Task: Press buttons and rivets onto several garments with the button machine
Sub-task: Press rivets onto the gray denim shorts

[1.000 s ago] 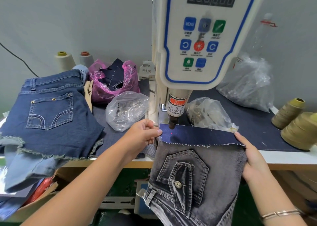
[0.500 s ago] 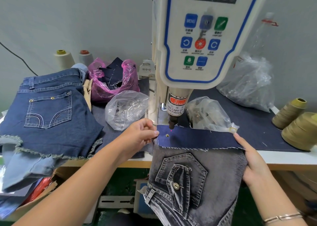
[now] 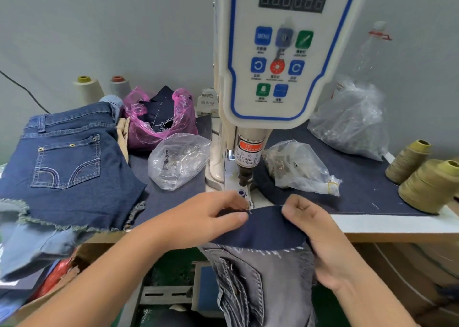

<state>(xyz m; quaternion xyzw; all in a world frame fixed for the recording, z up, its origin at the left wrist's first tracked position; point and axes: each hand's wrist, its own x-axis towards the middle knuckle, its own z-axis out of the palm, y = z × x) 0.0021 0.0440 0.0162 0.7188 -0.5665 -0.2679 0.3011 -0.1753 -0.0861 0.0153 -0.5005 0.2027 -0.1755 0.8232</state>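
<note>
Hands at the button machine [image 3: 288,53]. The left hand [image 3: 213,217] pinched the upper edge of the dark denim strip [image 3: 265,230] between thumb and curled fingers; the right hand [image 3: 320,237] pinched the same edge just beside it, fingers curled over the cloth. The strip lay between both sets of fingertips, on top of the grey jeans [image 3: 258,277] hanging below them, and just short of the press head [image 3: 244,175] beyond the knuckles. Judged good practice: draw the cloth flat, centre the mark under the head, and keep fingertips outside the die before pressing.
</note>
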